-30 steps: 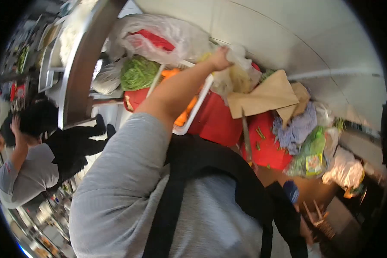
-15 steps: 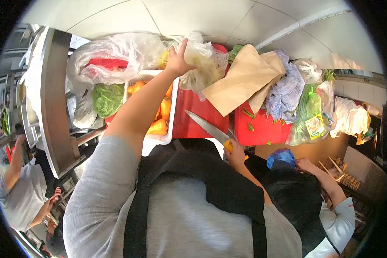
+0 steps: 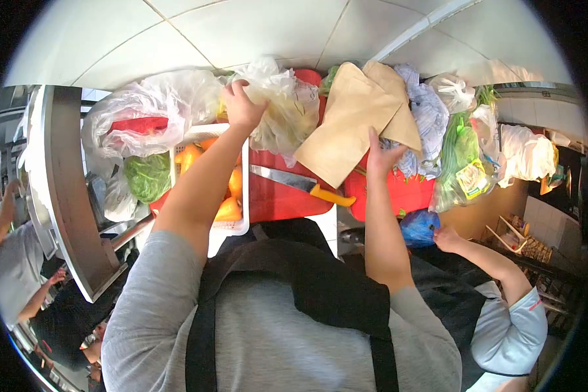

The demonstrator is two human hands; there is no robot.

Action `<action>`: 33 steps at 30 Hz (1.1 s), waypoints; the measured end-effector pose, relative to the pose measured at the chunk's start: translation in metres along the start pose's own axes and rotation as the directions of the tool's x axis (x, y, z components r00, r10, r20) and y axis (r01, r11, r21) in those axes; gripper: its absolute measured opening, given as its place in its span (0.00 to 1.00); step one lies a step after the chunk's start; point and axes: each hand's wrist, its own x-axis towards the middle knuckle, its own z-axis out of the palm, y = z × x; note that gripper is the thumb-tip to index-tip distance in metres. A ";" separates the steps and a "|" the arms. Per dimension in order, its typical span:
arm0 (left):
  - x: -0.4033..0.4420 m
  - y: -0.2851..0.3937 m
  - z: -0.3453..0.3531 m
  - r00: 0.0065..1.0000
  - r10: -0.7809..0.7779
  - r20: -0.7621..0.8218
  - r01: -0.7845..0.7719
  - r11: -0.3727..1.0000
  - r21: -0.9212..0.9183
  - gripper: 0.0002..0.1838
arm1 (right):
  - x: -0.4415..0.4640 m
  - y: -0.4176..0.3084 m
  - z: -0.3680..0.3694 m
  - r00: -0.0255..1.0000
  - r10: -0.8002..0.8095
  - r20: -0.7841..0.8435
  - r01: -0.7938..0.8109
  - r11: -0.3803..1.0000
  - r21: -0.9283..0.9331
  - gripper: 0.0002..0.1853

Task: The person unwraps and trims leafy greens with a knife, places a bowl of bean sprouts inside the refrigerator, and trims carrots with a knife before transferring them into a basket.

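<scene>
My left hand (image 3: pixel 244 110), fingers apart, reaches to a clear plastic bag (image 3: pixel 284 121) with something pale yellowish inside; I cannot tell whether it touches the bag. My right hand (image 3: pixel 383 160) is open at the lower edge of the brown paper (image 3: pixel 349 124), its thumb raised against or just before it. A knife (image 3: pixel 287 178) with a yellow handle lies on the red cutting board (image 3: pixel 268 202), its handle reaching over the right edge. Under my left forearm stands a white plastic basket (image 3: pixel 245 163) of orange peppers (image 3: pixel 228 210).
Left of the basket are leafy greens (image 3: pixel 147 178) and a large clear bag (image 3: pixel 170 95). Right of the paper sit a crumpled bluish cloth (image 3: pixel 428 117) and bagged green vegetables (image 3: pixel 460 157). A co-worker's hand (image 3: pixel 447 238) holds a blue bag (image 3: pixel 419 227) close on my right. Another person stands far left.
My right hand has let go of the knife, which now lies on the board, and has moved up to the brown paper. My left hand stays by the clear bag; the view has shifted.
</scene>
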 end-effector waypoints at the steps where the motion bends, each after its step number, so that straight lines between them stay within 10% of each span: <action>1: -0.001 0.002 0.002 0.999 0.043 -0.017 -0.043 0.999 0.009 0.38 | 0.010 0.004 0.013 0.997 0.057 0.056 -0.064 0.991 0.116 0.38; 6: 0.014 -0.002 0.002 0.995 0.051 -0.089 -0.063 0.988 -0.140 0.48 | 0.045 0.069 0.051 0.922 0.352 0.159 -0.379 0.747 0.546 0.30; 9: 0.021 -0.018 0.017 1.000 -0.001 -0.022 0.001 1.000 0.030 0.63 | 0.060 0.069 0.022 0.973 0.213 0.093 -0.227 0.786 0.575 0.23; 11: 0.022 -0.001 0.008 0.898 -0.259 0.356 0.255 0.965 0.059 0.58 | 0.065 0.079 -0.003 0.959 0.263 0.103 -0.265 0.711 0.652 0.19; 13: 0.022 -0.029 0.058 0.829 -0.110 0.548 0.115 0.993 0.024 0.48 | 0.061 0.068 -0.030 0.985 0.172 -0.006 -0.141 0.823 0.551 0.17; 14: 0.016 -0.065 0.115 0.824 0.150 0.546 -0.143 0.988 -0.056 0.41 | 0.057 0.054 -0.044 0.956 0.290 -0.028 -0.235 0.822 0.519 0.17; 19: -0.030 0.004 0.100 0.652 0.024 0.758 -0.311 0.920 0.238 0.40 | 0.036 0.047 -0.085 0.928 0.359 -0.101 -0.292 0.867 0.403 0.17; 22: -0.030 0.020 0.062 0.822 0.088 0.563 -0.273 0.928 0.254 0.31 | 0.024 0.064 -0.096 0.934 0.336 -0.119 -0.276 0.893 0.354 0.17; 26: -0.024 -0.008 0.099 0.496 -0.057 0.866 -0.320 0.915 0.244 0.30 | 0.009 0.030 -0.094 0.926 0.375 -0.037 -0.342 0.877 0.339 0.17; 27: -0.043 -0.041 0.144 0.613 -0.047 0.788 0.005 0.998 0.056 0.27 | 0.007 0.022 -0.092 0.929 0.370 -0.027 -0.338 0.874 0.351 0.18; 30: -0.059 -0.046 0.153 0.703 -0.056 0.709 0.207 0.970 -0.128 0.25 | 0.008 -0.035 -0.075 0.964 0.238 -0.120 -0.213 0.959 0.188 0.19; 33: -0.066 -0.038 0.124 0.796 0.317 0.515 0.042 0.821 -0.570 0.26 | 0.017 -0.041 -0.058 0.986 -0.053 -0.156 0.081 0.980 0.183 0.20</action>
